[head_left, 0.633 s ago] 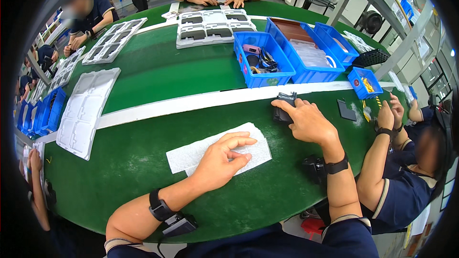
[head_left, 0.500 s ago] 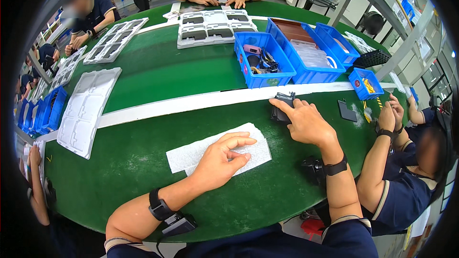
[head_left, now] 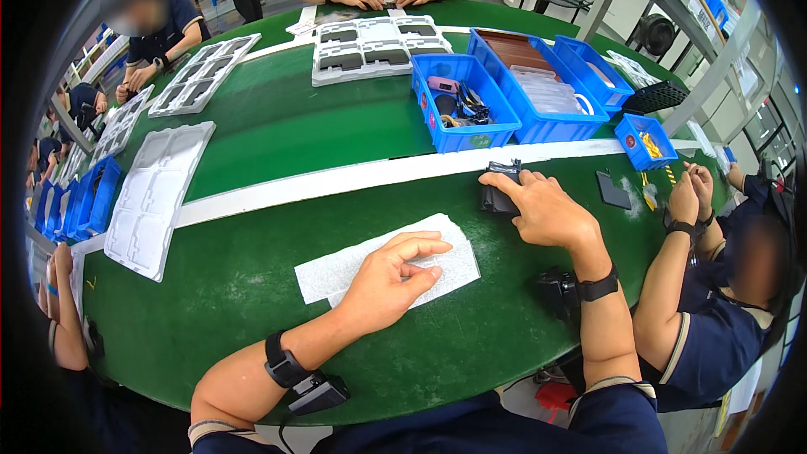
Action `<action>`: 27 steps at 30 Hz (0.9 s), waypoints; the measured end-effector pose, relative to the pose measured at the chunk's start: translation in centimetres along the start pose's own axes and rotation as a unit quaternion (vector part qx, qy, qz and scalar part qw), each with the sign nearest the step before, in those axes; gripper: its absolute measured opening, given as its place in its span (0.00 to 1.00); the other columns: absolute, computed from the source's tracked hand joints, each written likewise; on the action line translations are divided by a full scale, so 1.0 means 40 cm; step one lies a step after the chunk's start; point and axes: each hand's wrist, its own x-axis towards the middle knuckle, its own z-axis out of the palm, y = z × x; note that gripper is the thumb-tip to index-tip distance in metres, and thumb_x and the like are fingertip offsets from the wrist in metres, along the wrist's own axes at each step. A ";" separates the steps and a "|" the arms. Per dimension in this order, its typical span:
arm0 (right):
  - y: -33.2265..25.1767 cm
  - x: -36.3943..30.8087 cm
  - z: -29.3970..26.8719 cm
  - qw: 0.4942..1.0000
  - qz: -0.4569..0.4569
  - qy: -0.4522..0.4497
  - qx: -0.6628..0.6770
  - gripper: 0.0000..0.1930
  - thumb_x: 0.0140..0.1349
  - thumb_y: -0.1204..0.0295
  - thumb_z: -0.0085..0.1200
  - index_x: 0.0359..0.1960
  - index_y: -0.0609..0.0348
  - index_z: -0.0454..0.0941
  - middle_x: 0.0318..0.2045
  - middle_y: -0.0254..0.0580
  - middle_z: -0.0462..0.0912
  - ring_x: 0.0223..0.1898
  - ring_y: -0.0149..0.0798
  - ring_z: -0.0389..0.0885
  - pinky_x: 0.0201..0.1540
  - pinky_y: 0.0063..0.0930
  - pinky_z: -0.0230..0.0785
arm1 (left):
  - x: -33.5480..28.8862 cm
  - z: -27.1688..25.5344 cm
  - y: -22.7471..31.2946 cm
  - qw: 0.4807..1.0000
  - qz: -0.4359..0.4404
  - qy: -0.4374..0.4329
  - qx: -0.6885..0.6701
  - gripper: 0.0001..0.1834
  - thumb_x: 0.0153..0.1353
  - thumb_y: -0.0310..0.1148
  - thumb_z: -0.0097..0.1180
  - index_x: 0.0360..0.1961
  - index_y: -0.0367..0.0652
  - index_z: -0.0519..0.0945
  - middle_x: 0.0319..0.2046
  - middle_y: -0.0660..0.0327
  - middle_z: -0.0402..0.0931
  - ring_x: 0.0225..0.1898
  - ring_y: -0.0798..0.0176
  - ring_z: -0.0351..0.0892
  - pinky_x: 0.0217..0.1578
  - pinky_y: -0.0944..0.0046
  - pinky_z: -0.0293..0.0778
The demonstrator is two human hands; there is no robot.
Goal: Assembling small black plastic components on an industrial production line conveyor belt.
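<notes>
My left hand (head_left: 395,279) is over a white sheet (head_left: 332,279) that looks like thin foam or cloth. Its fingers are bent, the thumb is apart from the index finger, and I see nothing between them. Farther right, my right hand (head_left: 551,212) grips a small dark block (head_left: 496,197), perhaps a stack of flat black pieces. The index finger lies across its top; the thumb is on the near side, and part of the block is hidden under the fingers. A shiny dark film shows at its far edge.
Blue bins (head_left: 471,141) stand beyond a white strip (head_left: 336,183). White trays (head_left: 160,202) lie left and far. A flat black piece (head_left: 612,191) and a small bin (head_left: 646,145) are at right, near a co-worker's hands (head_left: 689,193). Another person sits opposite.
Both my hands keep their poses and places relative to the sheet and the dark block. The view has shifted slightly. At right, the co-worker's hands have moved a little.
</notes>
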 end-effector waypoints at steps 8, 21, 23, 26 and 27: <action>0.002 0.003 0.005 1.000 -0.007 0.013 0.008 0.36 0.44 0.81 0.48 0.60 0.42 0.62 0.37 0.58 0.74 0.41 0.56 0.73 0.43 0.45 0.63 | -0.001 -0.003 0.005 1.000 -0.003 -0.003 0.024 0.15 0.57 0.28 0.53 0.47 0.42 0.77 0.53 0.56 0.68 0.42 0.66 0.76 0.42 0.68 0.74; 0.006 0.001 0.008 0.999 -0.001 0.034 0.009 0.39 0.43 0.80 0.54 0.62 0.43 0.60 0.35 0.58 0.75 0.40 0.58 0.74 0.43 0.45 0.67 | -0.004 -0.007 0.013 0.994 -0.102 -0.028 -0.037 0.18 0.60 0.24 0.53 0.52 0.35 0.72 0.53 0.58 0.69 0.54 0.66 0.68 0.53 0.66 0.66; 0.005 0.005 0.005 1.000 -0.004 0.026 0.016 0.38 0.44 0.80 0.51 0.62 0.42 0.60 0.38 0.61 0.75 0.42 0.58 0.74 0.44 0.45 0.66 | -0.005 -0.013 -0.006 0.994 -0.100 -0.020 -0.050 0.18 0.60 0.24 0.53 0.52 0.35 0.72 0.53 0.58 0.69 0.54 0.66 0.68 0.54 0.66 0.66; 0.006 0.006 -0.008 0.998 -0.013 0.016 0.060 0.36 0.43 0.80 0.52 0.59 0.42 0.62 0.41 0.61 0.74 0.46 0.60 0.72 0.49 0.46 0.62 | -0.009 -0.019 -0.029 0.996 -0.066 -0.001 -0.068 0.16 0.58 0.29 0.55 0.49 0.42 0.76 0.47 0.59 0.73 0.45 0.66 0.73 0.45 0.67 0.71; 0.005 0.004 -0.014 0.998 -0.016 0.015 0.063 0.36 0.43 0.79 0.52 0.59 0.43 0.62 0.41 0.60 0.74 0.46 0.60 0.72 0.49 0.46 0.62 | -0.012 -0.016 -0.029 0.997 -0.039 -0.011 -0.059 0.16 0.58 0.29 0.54 0.49 0.42 0.76 0.47 0.59 0.73 0.46 0.67 0.73 0.45 0.67 0.71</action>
